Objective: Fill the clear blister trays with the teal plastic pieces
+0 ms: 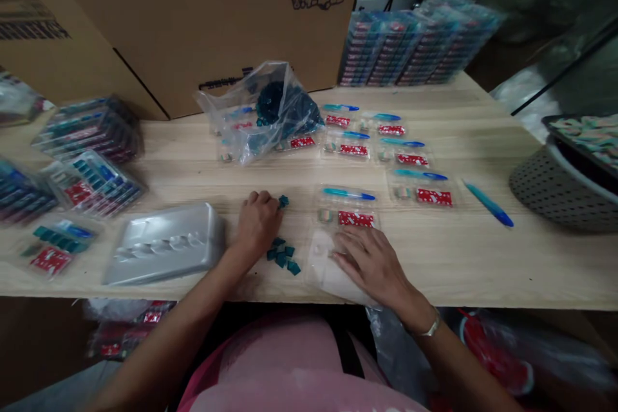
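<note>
My left hand [255,222] rests on the wooden table [483,264] with fingers curled, pinching a small teal piece [283,201] at its fingertips. A little pile of teal pieces [282,256] lies just right of that wrist. My right hand [369,261] lies flat with fingers spread on a clear plastic blister tray [322,267] at the table's front edge. Directly beyond it is a filled clear tray [346,206] holding a blue pen and a red card.
Several filled trays [400,148] lie in rows beyond, a loose blue pen [488,204] to the right. A plastic bag of teal pieces [270,109] sits mid-table, a silver mould [161,243] at left, tray stacks [415,38] and cardboard boxes [203,19] behind, a basket [564,187] at right.
</note>
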`<state>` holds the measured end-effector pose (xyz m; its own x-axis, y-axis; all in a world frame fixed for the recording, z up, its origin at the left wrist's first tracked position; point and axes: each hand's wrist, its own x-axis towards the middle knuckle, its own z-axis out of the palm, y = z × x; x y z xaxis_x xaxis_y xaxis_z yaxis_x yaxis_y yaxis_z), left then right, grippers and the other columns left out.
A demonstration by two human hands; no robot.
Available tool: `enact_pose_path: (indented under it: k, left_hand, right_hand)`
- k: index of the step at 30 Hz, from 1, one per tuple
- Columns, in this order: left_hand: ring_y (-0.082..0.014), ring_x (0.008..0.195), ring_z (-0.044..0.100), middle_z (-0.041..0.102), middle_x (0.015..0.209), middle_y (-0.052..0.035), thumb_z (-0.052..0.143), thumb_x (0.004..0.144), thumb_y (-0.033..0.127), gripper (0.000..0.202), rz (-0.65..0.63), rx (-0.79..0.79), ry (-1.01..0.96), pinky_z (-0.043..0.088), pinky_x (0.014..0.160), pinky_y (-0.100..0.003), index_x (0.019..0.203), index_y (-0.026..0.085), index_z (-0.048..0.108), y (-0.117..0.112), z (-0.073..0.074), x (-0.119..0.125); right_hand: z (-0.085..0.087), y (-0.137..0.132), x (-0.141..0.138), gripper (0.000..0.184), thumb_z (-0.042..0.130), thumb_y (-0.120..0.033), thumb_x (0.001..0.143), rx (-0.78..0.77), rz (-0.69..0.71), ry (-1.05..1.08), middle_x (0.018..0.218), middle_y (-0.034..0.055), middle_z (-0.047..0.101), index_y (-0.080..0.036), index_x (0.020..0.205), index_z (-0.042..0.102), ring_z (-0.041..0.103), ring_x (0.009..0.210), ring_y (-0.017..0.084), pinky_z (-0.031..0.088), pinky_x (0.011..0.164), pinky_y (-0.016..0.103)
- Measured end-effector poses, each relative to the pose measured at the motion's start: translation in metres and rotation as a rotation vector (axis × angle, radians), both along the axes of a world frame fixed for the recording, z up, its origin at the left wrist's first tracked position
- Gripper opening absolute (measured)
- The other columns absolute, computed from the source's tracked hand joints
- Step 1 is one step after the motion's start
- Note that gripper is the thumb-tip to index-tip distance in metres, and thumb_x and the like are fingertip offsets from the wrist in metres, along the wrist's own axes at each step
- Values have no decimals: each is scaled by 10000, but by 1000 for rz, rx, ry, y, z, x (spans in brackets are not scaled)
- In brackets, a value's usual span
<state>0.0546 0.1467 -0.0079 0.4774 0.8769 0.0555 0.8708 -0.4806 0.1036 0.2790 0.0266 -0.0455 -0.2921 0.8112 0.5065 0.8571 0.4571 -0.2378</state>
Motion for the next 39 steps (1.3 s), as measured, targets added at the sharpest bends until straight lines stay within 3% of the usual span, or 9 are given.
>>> enact_pose_path:
  k: [6, 12, 17, 20, 25, 27, 30, 33, 39]
  left_hand:
    - [-251, 928, 569, 624, 904, -104, 558, 824, 112, 111, 63, -128, -283, 465, 817, -398, 763, 143, 646, -1, 11, 10]
    - [-97, 598, 507, 575, 651, 11, 770, 667, 422, 317, 162, -1235, -1175, 425, 605, -239, 726, 145, 628, -55, 24, 10]
    - [-90, 614, 550, 620, 673, 1, 829, 603, 436, 368, 359, -1556, -1303, 433, 639, -225, 747, 144, 658, -91, 6, 10]
    - [-128, 631, 562, 621, 668, -17, 692, 761, 465, 316, 189, -1414, -1128, 444, 629, -258, 749, 151, 651, -96, 3, 9]
    - [-240, 935, 556, 662, 975, -94, 516, 896, 185, 160, -320, -408, -495, 457, 816, -402, 836, 170, 663, -88, 1, 3]
    - [-252, 931, 545, 653, 962, -96, 506, 893, 127, 158, -458, -227, -280, 459, 800, -416, 837, 166, 649, -87, -5, 2]
    - [-252, 891, 553, 640, 922, -88, 518, 892, 132, 118, -533, -150, -144, 476, 760, -417, 862, 161, 628, -88, -13, 2]
    - [-320, 1133, 518, 605, 1183, -143, 594, 851, 171, 67, -576, -138, -145, 467, 886, -495, 910, 152, 620, -89, -15, 5]
    - [-337, 1340, 401, 542, 1344, -163, 628, 836, 222, 301, -738, -224, -107, 370, 1062, -551, 1125, 167, 564, -91, -19, 13]
  right_hand:
    - [25, 17, -16, 174, 496, -128, 913, -38, 58, 246, 966, 98, 666, -174, 975, 652, 623, 899, 209, 513, 763, 360]
    - [41, 8, -30, 110, 589, -258, 895, -454, 128, 856, 826, 17, 652, -204, 964, 656, 623, 738, 135, 519, 659, 256]
    - [36, -28, -41, 34, 636, -216, 824, -491, 101, 919, 803, 15, 641, -205, 812, 606, 632, 746, 136, 519, 661, 246]
    - [33, -37, -43, 57, 615, -162, 801, -366, 51, 828, 772, 10, 628, -210, 791, 586, 621, 709, 131, 505, 623, 233]
    - [25, -23, -19, 30, 632, -218, 807, -392, -138, 788, 721, -5, 632, -208, 785, 614, 608, 670, 134, 493, 613, 238]
    - [20, -16, -8, 40, 638, -245, 815, -383, -197, 768, 731, 1, 647, -205, 813, 637, 611, 682, 140, 494, 627, 249]
    - [15, -15, 2, 59, 633, -260, 830, -343, -216, 750, 765, 12, 655, -203, 817, 642, 612, 715, 146, 496, 655, 262]
    - [10, -22, 5, 75, 647, -278, 823, -300, -250, 805, 755, 10, 653, -205, 810, 639, 612, 704, 145, 500, 659, 267]
    - [-7, -44, 15, 164, 662, -369, 807, -214, -510, 976, 767, 26, 672, -206, 817, 643, 629, 734, 168, 503, 673, 291]
